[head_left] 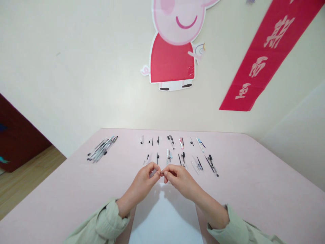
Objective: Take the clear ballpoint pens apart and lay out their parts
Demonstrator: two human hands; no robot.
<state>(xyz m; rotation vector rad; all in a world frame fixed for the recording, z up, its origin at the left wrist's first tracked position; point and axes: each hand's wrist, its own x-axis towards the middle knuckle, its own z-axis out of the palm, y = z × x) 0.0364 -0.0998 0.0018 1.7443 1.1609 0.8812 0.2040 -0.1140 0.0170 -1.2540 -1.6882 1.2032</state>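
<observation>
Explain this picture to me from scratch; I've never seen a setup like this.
There is no machine here: these are a person's own bare left hand and right hand. One camera, worn on the head, looks forward and down past them.

On the pink table lie a pile of pens at the left and, farther along, two rows of small groups of pen parts. A white sheet lies between the forearms.

The left hand holds a clear piece, perhaps a pen barrel. The right fingertips pinch close against the left ones; whatever is between them is too small to make out.
</observation>
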